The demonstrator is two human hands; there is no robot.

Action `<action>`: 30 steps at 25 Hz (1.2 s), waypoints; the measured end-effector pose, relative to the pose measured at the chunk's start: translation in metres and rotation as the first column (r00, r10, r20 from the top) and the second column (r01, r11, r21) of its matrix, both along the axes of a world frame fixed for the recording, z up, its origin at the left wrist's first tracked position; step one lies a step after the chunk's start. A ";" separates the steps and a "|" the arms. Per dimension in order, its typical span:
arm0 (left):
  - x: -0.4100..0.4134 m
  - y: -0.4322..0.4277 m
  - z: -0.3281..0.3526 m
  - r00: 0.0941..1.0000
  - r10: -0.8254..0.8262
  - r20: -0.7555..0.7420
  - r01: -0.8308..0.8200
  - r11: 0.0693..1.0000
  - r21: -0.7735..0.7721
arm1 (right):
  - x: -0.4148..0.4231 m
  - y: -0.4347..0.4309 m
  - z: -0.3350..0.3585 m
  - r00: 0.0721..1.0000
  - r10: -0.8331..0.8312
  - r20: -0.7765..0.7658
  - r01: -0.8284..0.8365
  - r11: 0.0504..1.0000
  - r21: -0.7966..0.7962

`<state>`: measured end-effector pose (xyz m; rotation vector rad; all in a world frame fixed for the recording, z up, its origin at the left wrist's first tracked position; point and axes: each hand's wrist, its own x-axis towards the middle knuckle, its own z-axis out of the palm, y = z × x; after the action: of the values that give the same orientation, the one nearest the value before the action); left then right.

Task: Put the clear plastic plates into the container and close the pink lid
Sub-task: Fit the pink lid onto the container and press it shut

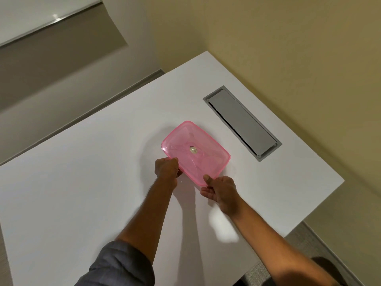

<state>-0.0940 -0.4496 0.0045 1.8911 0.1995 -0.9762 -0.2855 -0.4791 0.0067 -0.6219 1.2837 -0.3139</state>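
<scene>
A rectangular container with a translucent pink lid (195,151) lies on the white table (82,193), lid resting on top. Faint outlines of clear plastic plates show through the lid. A small round silver valve (193,149) sits at the lid's centre. My left hand (166,167) grips the near left corner of the container, fingers curled around its edge. My right hand (219,191) holds the near right corner, thumb pressed on the lid's rim and fingers below.
A grey metal cable hatch (243,122) is set into the table to the right of the container. The table's right edge runs close by a beige wall (288,48). Grey floor shows at left.
</scene>
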 end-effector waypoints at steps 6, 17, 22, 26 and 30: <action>-0.001 0.000 0.000 1.000 -0.018 0.019 0.018 1.000 0.000 | 0.007 0.006 -0.002 0.997 -0.068 -0.040 0.065 0.996 -0.066; -0.003 -0.002 0.007 1.000 -0.004 0.027 0.003 0.999 0.052 | 0.016 0.021 -0.008 0.987 -0.158 0.008 0.153 0.967 0.204; -0.004 -0.003 0.010 1.000 -0.012 0.018 0.011 0.998 0.056 | 0.011 0.009 -0.008 0.990 -0.143 0.004 0.137 0.958 0.251; -0.004 -0.003 0.011 1.000 -0.012 0.008 0.012 0.998 0.068 | 0.019 0.015 -0.009 0.980 -0.194 -0.033 0.197 0.958 0.210; -0.003 -0.003 0.008 1.000 0.011 -0.021 -0.010 0.999 0.046 | 0.021 0.025 -0.015 0.972 -0.224 -0.067 0.231 0.962 0.147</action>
<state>-0.0969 -0.4524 0.0128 1.9198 0.2459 -0.9926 -0.2650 -0.4541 -0.0083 -0.3522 1.4160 -0.3860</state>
